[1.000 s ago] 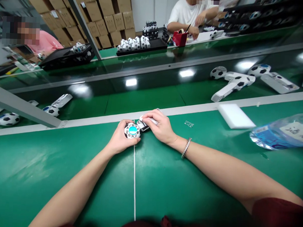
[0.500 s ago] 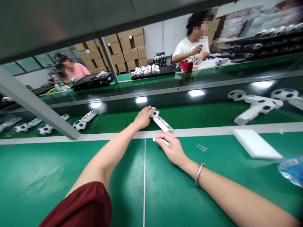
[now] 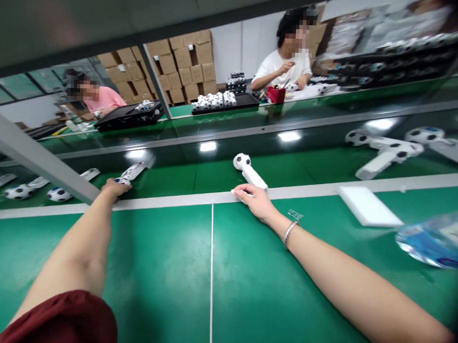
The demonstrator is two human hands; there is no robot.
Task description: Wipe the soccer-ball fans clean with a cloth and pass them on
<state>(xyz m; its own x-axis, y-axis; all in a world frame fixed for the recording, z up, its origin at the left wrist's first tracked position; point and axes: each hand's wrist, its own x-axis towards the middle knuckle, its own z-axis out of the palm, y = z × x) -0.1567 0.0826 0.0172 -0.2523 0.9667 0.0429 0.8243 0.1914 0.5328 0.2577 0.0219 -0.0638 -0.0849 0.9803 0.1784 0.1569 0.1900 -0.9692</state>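
Observation:
My left hand (image 3: 115, 188) reaches to the belt on the left, its fingers closed over the ball end of a white device with a soccer-ball head and flat handle (image 3: 134, 172). Its handle points away to the upper right. My right hand (image 3: 255, 200) is closed in a pinch near the belt's front rail; a small white stick-like piece (image 3: 234, 192) shows only its tip, the rest hidden by the fingers. Just beyond that hand, a second soccer-ball device (image 3: 253, 175) lies on the belt, its handle end at the rail.
More soccer-ball devices (image 3: 393, 152) lie on the belt at right, others (image 3: 20, 191) at left. A slanted metal post (image 3: 37, 155) stands by my left hand. A white foam block (image 3: 368, 206) and a blue plastic packet (image 3: 433, 241) rest on the green table. Two co-workers sit across.
My left hand has let go of the middle device, now apart from it, and moved left onto another one. The right hand still holds the white piece near the rail.

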